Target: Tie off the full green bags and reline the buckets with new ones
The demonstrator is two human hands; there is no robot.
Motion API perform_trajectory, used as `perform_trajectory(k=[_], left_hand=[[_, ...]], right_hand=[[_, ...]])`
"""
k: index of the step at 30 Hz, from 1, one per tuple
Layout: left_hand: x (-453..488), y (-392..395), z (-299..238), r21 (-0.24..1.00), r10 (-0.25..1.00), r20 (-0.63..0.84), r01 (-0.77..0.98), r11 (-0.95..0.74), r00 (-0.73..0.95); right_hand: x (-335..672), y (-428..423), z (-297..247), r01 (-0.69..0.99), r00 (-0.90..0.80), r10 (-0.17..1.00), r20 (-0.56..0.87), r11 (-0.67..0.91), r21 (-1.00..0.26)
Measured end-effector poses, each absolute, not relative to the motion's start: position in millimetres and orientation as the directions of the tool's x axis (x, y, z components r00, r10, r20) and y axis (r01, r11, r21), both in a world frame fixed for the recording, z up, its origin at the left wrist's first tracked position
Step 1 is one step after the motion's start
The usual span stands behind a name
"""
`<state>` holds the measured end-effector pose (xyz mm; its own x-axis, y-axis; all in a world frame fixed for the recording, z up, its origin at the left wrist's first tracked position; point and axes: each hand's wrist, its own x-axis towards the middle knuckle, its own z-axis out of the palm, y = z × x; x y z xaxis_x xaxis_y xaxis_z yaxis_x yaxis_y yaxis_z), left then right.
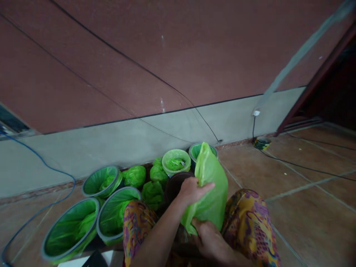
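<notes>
A light green plastic bag point(213, 185), partly puffed out, stands up between my knees. My left hand point(191, 191) is closed on its left edge, with one finger stretched across the film. Lower down, my right hand point(207, 235) grips the bag's bottom edge; some of its fingers are hidden by the plastic. Just behind my left hand is a dark brown bucket point(176, 181), partly covered by my arm. Crumpled green bags point(152, 194) lie to the left of that bucket.
Grey-rimmed bins lined with green bags point(71, 230) stand at the left. A pale green basin point(176, 160) and another lined bin point(198, 148) are near the wall. A blue cable point(59, 202) runs along the left floor. At the right sits a small tin point(262, 143) beside a black cable.
</notes>
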<state>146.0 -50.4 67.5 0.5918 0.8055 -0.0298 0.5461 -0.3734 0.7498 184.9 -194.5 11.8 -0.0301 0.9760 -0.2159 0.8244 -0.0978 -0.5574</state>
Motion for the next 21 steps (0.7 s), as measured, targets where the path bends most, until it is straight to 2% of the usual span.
perform_trajectory(k=[3, 5, 8, 10, 12, 14, 16, 21], left_hand=[[148, -53, 58, 0.710, 0.841, 0.019, 0.585, -0.392, 0.540], [139, -47, 52, 0.789, 0.874, 0.026, 0.527, -0.316, 0.485], [109, -36, 50, 0.963, 0.909, -0.089, 0.269, -0.027, 0.408], [82, -33, 53, 0.977, 0.907, -0.211, 0.100, 0.187, 0.365], [55, -36, 56, 0.948, 0.895, -0.303, 0.007, 0.319, 0.327], [28, -45, 57, 0.926, 0.899, -0.354, -0.036, 0.375, 0.259], [3, -57, 56, 0.916, 0.909, -0.378, -0.071, 0.395, 0.175], [-63, -96, 57, 0.867, 0.888, -0.460, -0.208, 0.453, 0.017]], right_hand=[[183, -196, 18, 0.810, -0.037, 0.978, -0.207, -0.092, -0.579], [187, -197, 25, 0.736, -0.057, 0.981, -0.186, -0.085, -0.672], [203, -193, 35, 0.546, 0.063, 0.995, -0.076, -0.098, -0.832], [216, -183, 37, 0.479, 0.229, 0.973, 0.023, -0.092, -0.873], [225, -166, 35, 0.503, 0.315, 0.943, 0.103, -0.074, -0.861], [225, -145, 31, 0.568, 0.267, 0.953, 0.140, -0.039, -0.822], [215, -124, 26, 0.638, 0.128, 0.982, 0.139, 0.026, -0.770], [166, -83, 7, 0.732, -0.170, 0.985, -0.014, 0.117, -0.671]])
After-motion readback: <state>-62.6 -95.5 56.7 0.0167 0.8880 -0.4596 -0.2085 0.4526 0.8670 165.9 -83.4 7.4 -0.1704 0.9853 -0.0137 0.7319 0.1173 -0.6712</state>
